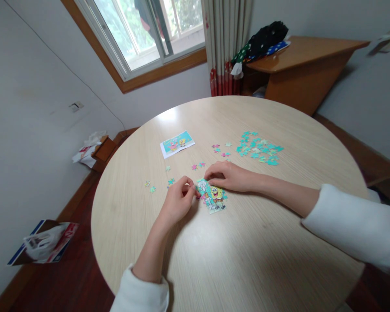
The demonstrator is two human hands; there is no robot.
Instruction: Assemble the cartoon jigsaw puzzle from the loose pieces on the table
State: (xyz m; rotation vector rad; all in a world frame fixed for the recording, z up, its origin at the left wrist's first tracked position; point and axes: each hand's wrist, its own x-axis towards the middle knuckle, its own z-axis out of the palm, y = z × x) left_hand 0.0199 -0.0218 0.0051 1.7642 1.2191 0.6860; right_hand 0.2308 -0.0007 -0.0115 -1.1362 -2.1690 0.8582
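Note:
A partly joined jigsaw puzzle [216, 199] lies flat on the round table, showing a yellow square cartoon figure and a pale one beside it. At its left edge my left hand [179, 198] is closed in a pinch, with a small pink puzzle piece [198, 196] at the fingertips. My right hand [228, 175] reaches in from the right, its fingers bent down and closed on the puzzle's top edge, hiding part of it. Just left of the puzzle, a few loose pieces [171, 182] are partly behind my left hand.
A heap of turquoise pieces [260, 149] lies at the back right of the table [263, 251]. Pink pieces [216, 147] and green ones [152, 189] are scattered about. A printed reference picture [177, 144] lies at the back left. Beyond stands a wooden desk [299, 52] with cloth on it.

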